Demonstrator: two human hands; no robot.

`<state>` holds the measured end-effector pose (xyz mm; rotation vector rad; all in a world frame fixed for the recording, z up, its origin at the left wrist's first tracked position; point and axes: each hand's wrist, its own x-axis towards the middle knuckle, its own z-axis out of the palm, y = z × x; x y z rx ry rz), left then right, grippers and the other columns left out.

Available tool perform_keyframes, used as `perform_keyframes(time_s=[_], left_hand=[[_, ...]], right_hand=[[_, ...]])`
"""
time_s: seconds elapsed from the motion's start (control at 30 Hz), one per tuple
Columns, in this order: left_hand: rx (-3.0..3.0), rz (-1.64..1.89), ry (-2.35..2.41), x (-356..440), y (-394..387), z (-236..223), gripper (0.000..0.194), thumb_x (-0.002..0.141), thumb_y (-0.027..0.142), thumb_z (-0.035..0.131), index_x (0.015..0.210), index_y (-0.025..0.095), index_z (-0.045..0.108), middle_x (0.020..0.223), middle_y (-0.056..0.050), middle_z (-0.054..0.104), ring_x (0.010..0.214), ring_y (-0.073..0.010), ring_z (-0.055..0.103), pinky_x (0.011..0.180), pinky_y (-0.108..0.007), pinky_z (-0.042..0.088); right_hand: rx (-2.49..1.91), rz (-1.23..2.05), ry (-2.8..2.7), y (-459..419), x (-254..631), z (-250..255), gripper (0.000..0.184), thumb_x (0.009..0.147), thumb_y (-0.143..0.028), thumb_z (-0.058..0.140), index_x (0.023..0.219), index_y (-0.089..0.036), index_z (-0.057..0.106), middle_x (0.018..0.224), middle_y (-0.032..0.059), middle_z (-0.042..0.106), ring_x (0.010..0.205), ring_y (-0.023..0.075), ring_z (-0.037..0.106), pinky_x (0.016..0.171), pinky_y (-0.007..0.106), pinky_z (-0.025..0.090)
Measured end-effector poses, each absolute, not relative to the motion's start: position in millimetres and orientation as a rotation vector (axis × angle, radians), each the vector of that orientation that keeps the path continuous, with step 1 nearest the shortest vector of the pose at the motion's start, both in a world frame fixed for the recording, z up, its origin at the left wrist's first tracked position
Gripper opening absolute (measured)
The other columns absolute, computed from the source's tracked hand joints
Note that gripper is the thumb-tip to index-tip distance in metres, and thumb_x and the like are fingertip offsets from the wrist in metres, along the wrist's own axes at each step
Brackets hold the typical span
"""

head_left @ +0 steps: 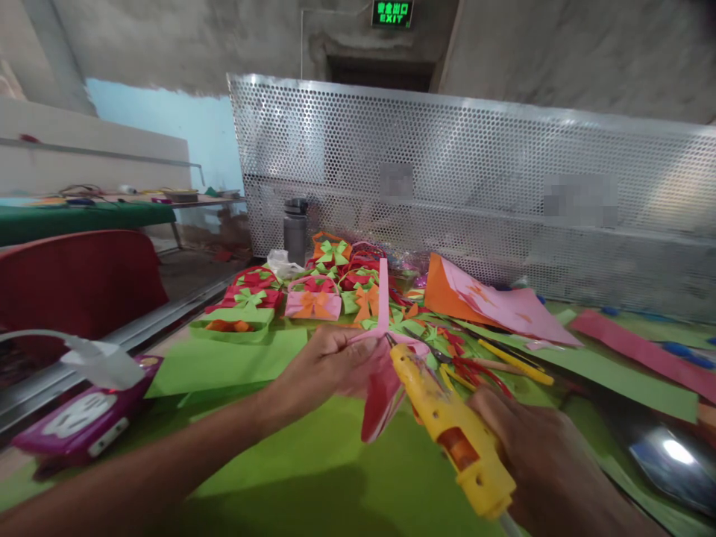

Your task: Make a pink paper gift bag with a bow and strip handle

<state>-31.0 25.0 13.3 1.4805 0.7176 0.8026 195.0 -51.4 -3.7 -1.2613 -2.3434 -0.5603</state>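
My right hand (523,440) is wrapped round a yellow hot glue gun (441,418). Its dark nozzle points up and left and meets a pink felt piece near my left fingertips. My left hand (330,362) pinches this pink felt piece (411,343), and a narrow pink strip (383,294) stands upright from it. Below the fingers hangs a darker red-pink felt flap (380,403). Whether the nozzle presses on the felt or hovers just over it, I cannot tell.
Small felt bags with bows (314,302) crowd the back left, before a dark bottle (295,227). Scissors (481,369) and a yellow-handled tool (517,362) lie right. A purple power strip (83,421) with a white plug sits left. A perforated metal panel (475,156) closes the back.
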Motion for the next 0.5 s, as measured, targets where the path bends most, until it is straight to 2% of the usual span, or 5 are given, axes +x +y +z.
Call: perform_keyframes(time_s=[0.17,0.33,0.5], left_hand=[[1.549,0.809,0.71,-32.1,29.2,6.9,0.034,0.082,0.043,0.051,0.082,0.012,0.065,0.066,0.0,0.057,0.051,-0.0055,0.042,0.046,-0.015,0.031],[1.626,0.812,0.716,-31.7,30.9,7.3,0.032,0.082,0.042,0.049,0.085,0.013,0.062,0.07,-0.001,0.056,0.055,-0.0073,0.043,0.05,-0.018,0.035],[1.771,0.858,0.857,-31.1,30.6,10.1,0.032,0.081,0.04,0.051,0.07,0.011,0.06,0.057,0.003,0.044,0.048,-0.005,0.032,0.04,-0.015,0.024]], right_hand=[[-1.229,-0.553,-2.338,-50.6,194.3,0.4,0.014,0.072,-0.011,0.042,0.066,-0.022,0.036,0.054,-0.0032,0.048,0.041,0.0091,0.043,0.04,0.022,0.026],[-1.24,-0.508,-2.344,-50.9,195.4,-1.5,0.015,0.076,-0.012,0.04,0.066,-0.022,0.036,0.053,-0.0035,0.048,0.042,0.01,0.046,0.04,0.022,0.028],[-1.317,-0.482,-2.318,-50.7,192.3,-5.2,0.015,0.076,-0.018,0.044,0.064,-0.022,0.036,0.05,-0.0049,0.044,0.041,0.0101,0.045,0.04,0.022,0.026]])
